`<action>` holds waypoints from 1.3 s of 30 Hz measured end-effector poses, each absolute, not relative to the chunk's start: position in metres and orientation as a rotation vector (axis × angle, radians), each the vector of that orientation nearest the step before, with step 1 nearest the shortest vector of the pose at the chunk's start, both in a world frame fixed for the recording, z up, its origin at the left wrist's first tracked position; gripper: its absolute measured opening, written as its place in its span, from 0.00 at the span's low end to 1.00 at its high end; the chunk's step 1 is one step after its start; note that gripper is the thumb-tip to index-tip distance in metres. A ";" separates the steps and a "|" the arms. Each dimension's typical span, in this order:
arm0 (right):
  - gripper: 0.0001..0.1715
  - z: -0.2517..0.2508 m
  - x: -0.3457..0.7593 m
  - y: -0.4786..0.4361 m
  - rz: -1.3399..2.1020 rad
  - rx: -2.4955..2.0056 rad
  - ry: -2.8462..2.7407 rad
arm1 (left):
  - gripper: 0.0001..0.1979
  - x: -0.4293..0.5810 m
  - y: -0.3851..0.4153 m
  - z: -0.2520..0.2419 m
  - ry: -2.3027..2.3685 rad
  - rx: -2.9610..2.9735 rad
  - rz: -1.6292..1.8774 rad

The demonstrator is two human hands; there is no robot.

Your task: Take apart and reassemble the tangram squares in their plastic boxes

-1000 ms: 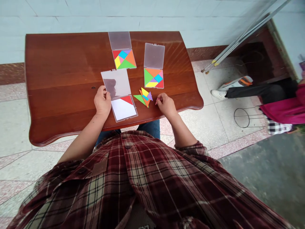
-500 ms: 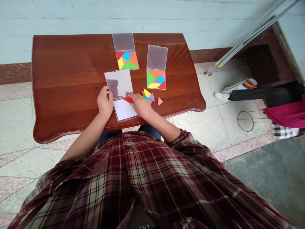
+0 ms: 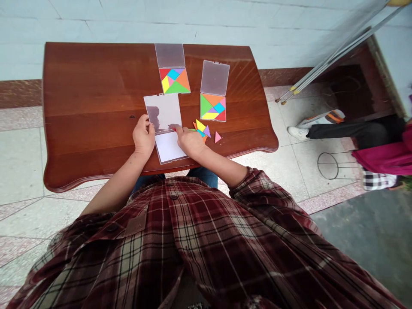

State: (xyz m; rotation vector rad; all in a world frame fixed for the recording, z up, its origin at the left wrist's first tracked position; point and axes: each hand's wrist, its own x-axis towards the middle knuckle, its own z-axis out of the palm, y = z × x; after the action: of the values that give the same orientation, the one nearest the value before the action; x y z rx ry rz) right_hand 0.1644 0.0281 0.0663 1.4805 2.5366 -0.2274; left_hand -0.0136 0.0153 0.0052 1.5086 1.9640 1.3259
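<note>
An open clear tangram case (image 3: 169, 148) with a white base lies near the table's front edge, its lid folded back. My left hand (image 3: 143, 136) is closed at the case's left edge near the hinge, fingers curled against it. Over the right side of the base, my right hand (image 3: 190, 141) pinches a red tangram piece (image 3: 174, 129), most of it hidden by the fingers. Just past that hand lie loose pieces, among them a yellow one (image 3: 201, 125), a purple triangle (image 3: 207, 131) and a pink triangle (image 3: 218, 137) set apart.
Behind are two open cases filled with tangram pieces, one at the back middle (image 3: 176, 87) and one to the right (image 3: 206, 102). They stand on a brown wooden table (image 3: 90, 103) against a wall. Crutches (image 3: 309, 77) and a seated person's leg (image 3: 337, 131) are at right.
The red piece, earlier lying flat along the top of the white base, is now lifted in my right fingers. My left hand stays at the case's edge. The view has shifted slightly.
</note>
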 end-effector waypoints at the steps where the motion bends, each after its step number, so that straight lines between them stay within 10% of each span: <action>1: 0.28 0.067 0.166 0.031 -0.229 1.501 2.547 | 0.09 -0.014 0.015 0.005 1.967 1.506 1.326; 11: 0.19 0.071 0.161 0.021 -0.947 1.346 2.577 | 0.10 -0.014 0.016 0.003 1.987 1.517 1.317; 39: 0.18 0.073 0.150 -0.011 -0.708 1.072 2.656 | 0.07 -0.015 0.018 -0.003 1.915 1.501 1.386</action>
State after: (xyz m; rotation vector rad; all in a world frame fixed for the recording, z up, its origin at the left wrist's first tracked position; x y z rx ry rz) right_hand 0.1497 -0.0115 0.0726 1.0723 2.6563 -0.7081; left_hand -0.0150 0.0176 -0.0025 1.5010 1.9151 1.3863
